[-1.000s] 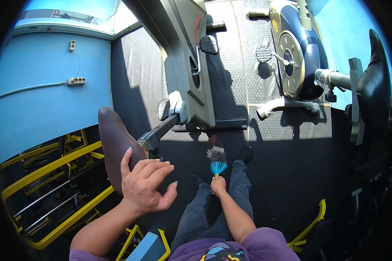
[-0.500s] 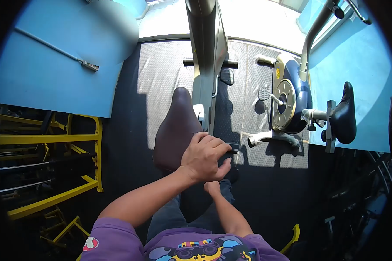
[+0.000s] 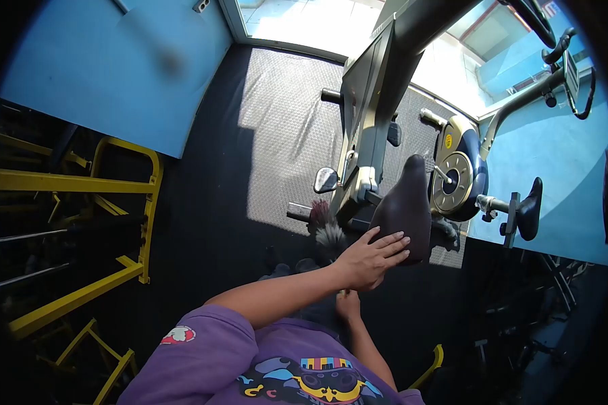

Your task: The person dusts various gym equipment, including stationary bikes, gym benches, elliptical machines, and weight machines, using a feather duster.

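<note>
My left hand [image 3: 373, 262] lies with fingers stretched out on the rear edge of a dark brown exercise bike saddle [image 3: 407, 209]. Below it, my right hand [image 3: 348, 305] is closed around the handle of a feather duster [image 3: 330, 236]. The duster's grey and dark red feathers point forward, low beside the bike's rear foot. Part of its handle is hidden behind my left hand and forearm. The saddle belongs to a large grey exercise bike [image 3: 368, 128], whose near pedal [image 3: 326, 180] hangs on the left side.
A second exercise bike [image 3: 452, 169] with a black saddle [image 3: 530, 209] stands to the right. Yellow metal racks [image 3: 67, 181] holding bars line the left side. Blue panels [image 3: 121, 74] rise on both sides. Sunlit black textured matting [image 3: 284, 121] covers the floor ahead.
My view has shifted, so the bike and saddle appear farther right and turned. My left hand has flattened on the saddle's rear. The feather duster has come into sight in my right hand.
</note>
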A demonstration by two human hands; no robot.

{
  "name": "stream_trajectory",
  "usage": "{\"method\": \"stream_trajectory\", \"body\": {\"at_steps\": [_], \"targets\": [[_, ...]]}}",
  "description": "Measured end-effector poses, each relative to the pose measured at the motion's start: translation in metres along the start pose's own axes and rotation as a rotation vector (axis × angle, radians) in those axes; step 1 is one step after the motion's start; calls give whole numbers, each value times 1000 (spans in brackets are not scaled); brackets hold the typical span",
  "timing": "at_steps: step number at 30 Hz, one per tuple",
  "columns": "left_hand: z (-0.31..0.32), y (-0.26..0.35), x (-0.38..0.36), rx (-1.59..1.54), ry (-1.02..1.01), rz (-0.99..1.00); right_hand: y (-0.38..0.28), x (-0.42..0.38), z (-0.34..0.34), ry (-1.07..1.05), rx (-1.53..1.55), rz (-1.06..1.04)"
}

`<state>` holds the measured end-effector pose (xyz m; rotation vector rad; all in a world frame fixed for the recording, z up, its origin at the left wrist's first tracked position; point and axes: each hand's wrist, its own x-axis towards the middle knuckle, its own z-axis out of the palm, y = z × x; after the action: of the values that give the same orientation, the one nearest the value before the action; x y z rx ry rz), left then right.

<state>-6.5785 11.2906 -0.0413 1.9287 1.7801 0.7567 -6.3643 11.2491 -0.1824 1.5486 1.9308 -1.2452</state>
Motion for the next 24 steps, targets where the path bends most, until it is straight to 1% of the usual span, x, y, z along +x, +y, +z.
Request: {"method": "stream_trajectory", "body": {"at_steps": [1, 2, 3, 4, 5, 6, 7, 9, 10, 11, 13, 15, 17, 18, 19, 21, 22, 23, 24], "targets": [[-2, -4, 1, 3, -28, 26, -26, -7, -5, -43, -62, -9], [-2, -9, 3, 8, -54, 47, -14, 8, 11, -4, -88, -81], [-2, -14, 3, -4, -48, 34, -14, 25, 27, 203, -140, -294], [-1, -19, 2, -5, -35, 75, -18, 34, 37, 406, -184, -509], [1, -23, 0, -9, -25, 119, -15, 35, 39, 393, -192, -503], [-4, -24, 1, -48, -48, 114, -28, 45, 41, 379, -182, -498], [-6, -34, 6, -53, -28, 99, -45, 57, 42, 366, -183, -508], [-9, -40, 6, -112, -101, 166, -63, 68, 33, 354, -158, -516], [-10, -46, 8, -164, -45, 199, -68, 69, 30, 349, -150, -517], [-11, -51, 10, -170, -31, 199, -73, 71, 25, 346, -146, -517], [-17, -60, 15, -278, -101, 234, -85, 76, 12, 345, -146, -519], [-19, -70, 17, -269, -44, 273, -99, 86, 4, 345, -140, -524], [-15, -84, 17, -313, 127, 340, -108, 93, 6, 343, -127, -507], [-16, -99, 18, -324, 232, 340, -111, 96, 6, 345, -122, -491], [-18, -116, 18, -384, 264, 276, -113, 99, 6, 346, -123, -471], [-7, -161, 18, -500, 331, 41, -118, 117, 4, 348, -130, -438], [5, -188, 17, -527, 304, -121, -162, 111, -11, 104, -267, 83], [23, -219, 14, -555, 264, -285, -180, 117, -8, 200, -161, 90], [45, -250, 11, -592, 178, -529, -180, 137, -1, 231, -235, 71]]}}
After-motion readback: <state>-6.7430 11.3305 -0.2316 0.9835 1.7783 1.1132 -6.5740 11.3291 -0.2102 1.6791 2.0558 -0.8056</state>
